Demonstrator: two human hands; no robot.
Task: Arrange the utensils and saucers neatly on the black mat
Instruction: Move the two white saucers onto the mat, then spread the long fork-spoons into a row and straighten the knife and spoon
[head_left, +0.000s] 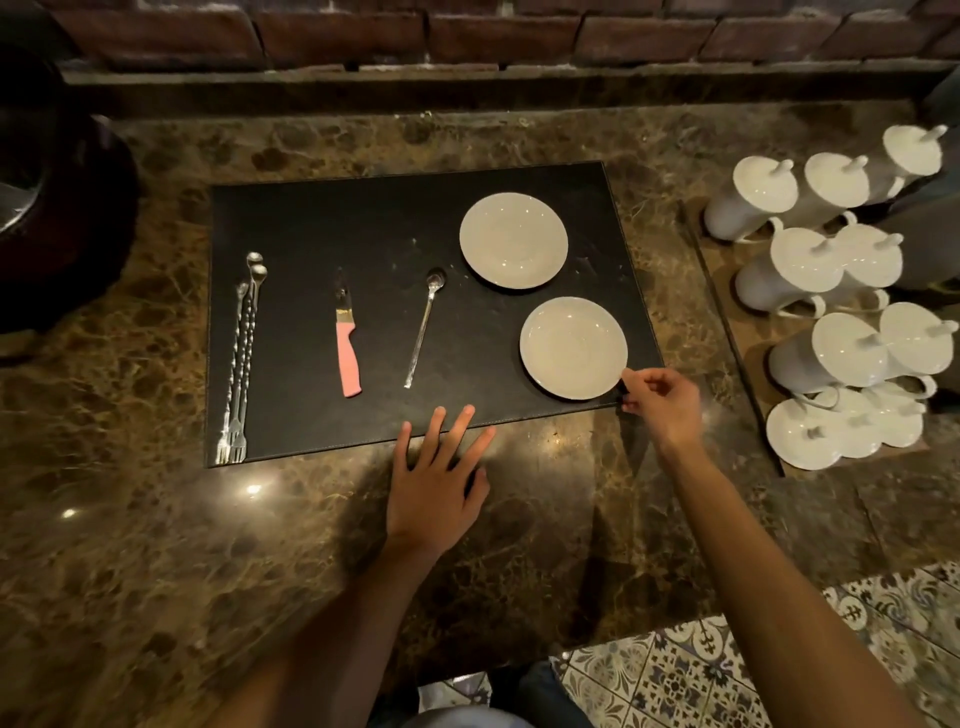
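A black mat (363, 218) lies on the marble counter. Two white saucers rest on its right side: the far saucer (513, 240) and the near saucer (573, 347). Left of them lie a long teaspoon (425, 327), a pink-handled knife (346, 343) and, at the mat's left edge, a bundle of long twisted bar spoons with fork ends (240, 364). My right hand (660, 402) pinches the near saucer's rim at its lower right. My left hand (436, 480) lies flat, fingers spread, with its fingertips on the mat's front edge.
Several white lidded pots (831, 291) stand crowded on a wooden board at the right. A dark round vessel (57, 208) sits at the far left. A brick wall runs behind the counter; patterned floor tiles (727, 675) show beyond the counter's near edge.
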